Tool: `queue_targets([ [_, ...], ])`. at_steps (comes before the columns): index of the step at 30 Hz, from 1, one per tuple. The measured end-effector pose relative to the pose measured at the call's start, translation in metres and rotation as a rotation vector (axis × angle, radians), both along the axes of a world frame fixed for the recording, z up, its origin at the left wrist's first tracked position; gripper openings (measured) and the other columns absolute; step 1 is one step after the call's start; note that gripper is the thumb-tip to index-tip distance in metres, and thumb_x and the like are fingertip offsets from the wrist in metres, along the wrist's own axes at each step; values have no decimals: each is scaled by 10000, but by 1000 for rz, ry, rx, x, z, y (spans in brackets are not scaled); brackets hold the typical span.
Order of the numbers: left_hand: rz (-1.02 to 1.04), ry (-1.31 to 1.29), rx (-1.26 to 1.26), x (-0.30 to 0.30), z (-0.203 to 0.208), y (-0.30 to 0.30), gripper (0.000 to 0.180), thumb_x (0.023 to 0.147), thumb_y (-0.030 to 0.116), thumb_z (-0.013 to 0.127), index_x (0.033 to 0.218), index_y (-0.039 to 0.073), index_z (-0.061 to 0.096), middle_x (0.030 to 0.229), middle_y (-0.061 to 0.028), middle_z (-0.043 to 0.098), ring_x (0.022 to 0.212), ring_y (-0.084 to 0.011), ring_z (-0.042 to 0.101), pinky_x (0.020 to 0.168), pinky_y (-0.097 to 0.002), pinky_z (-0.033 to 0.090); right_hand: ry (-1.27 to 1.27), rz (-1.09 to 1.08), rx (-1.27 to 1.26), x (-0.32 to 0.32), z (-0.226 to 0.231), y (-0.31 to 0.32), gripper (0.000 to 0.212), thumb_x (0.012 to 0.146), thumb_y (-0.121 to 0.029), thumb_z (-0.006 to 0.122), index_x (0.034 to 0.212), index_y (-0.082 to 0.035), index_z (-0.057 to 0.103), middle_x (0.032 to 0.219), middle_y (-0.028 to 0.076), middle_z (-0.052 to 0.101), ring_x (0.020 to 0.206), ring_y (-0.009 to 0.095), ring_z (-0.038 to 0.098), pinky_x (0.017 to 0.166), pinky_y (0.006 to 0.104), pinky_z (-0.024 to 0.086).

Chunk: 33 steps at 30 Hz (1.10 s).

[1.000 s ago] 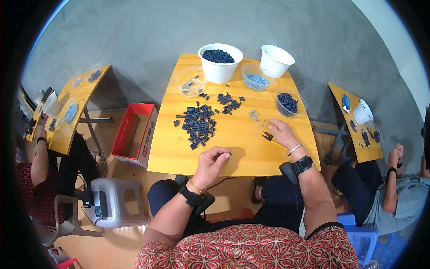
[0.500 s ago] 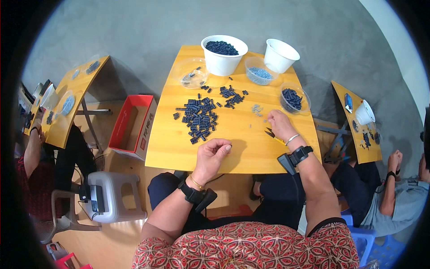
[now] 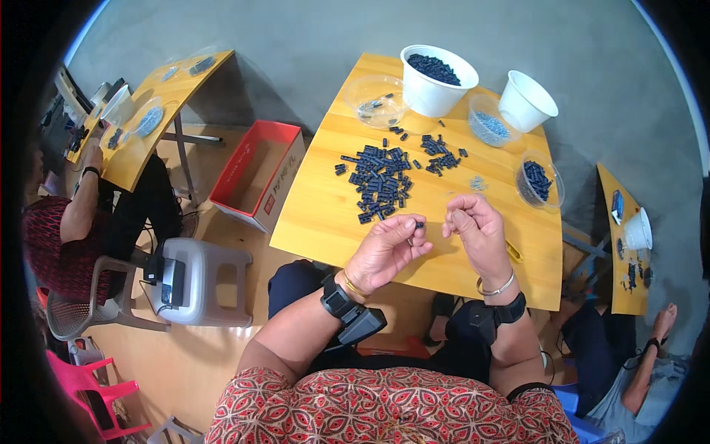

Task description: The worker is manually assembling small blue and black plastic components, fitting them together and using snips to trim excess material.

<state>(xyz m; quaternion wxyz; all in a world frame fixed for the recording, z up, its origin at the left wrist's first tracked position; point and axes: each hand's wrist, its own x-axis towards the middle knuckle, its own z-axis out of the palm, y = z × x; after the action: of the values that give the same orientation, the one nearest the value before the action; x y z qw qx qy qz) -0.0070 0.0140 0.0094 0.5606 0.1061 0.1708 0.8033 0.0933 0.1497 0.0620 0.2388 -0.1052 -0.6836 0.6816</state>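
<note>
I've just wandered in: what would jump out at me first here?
Probably the heap of small dark pieces spread on the yellow wooden table, with a white bucket full of similar ones at its far edge. Just nearer, the left hand has one dark piece in its grip, beside the right hand. An open red-and-white box stands on the floor to the left.

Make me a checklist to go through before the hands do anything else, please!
1. Left hand grips a small black plastic piece: ok.
2. Right hand has something pinched: cannot tell.
3. Slim yellow-handled tool fully visible: not ok, right hand blocks part.
4. Little pale-grey bits uncovered on the yellow wooden table: ok.
5. Clear round plastic bowl upright: ok.
</note>
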Motion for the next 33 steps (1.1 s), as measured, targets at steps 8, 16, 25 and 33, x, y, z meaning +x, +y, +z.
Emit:
queue_targets([
  [8,18,77,-5,2,-7,6,161,878,93,534,1016,31,590,825,-33,577,787,-127,551,814,-327,480,76,4,-206,-1,-17,-2,65,877,-55,525,913,-6,548,752,24,543,681,93,532,641,221,450],
  [16,179,216,-36,3,-6,6,164,842,22,566,1003,22,597,881,-80,625,810,-180,597,791,-322,484,76,75,-372,5,-24,-5,72,874,-44,523,936,-7,522,783,39,560,682,101,539,668,242,472],
  [25,200,235,-60,3,-3,-1,163,811,-19,587,963,26,626,895,-86,632,812,-174,595,770,-298,481,39,31,-76,0,-27,-13,51,856,-24,537,900,1,528,772,38,564,690,99,548,653,224,462],
  [33,234,289,-47,2,2,-3,173,799,-48,590,947,30,633,937,-85,622,842,-162,592,789,-293,482,23,-22,97,-3,-27,-18,38,853,-2,532,891,2,531,758,26,559,673,86,549,620,215,462],
])
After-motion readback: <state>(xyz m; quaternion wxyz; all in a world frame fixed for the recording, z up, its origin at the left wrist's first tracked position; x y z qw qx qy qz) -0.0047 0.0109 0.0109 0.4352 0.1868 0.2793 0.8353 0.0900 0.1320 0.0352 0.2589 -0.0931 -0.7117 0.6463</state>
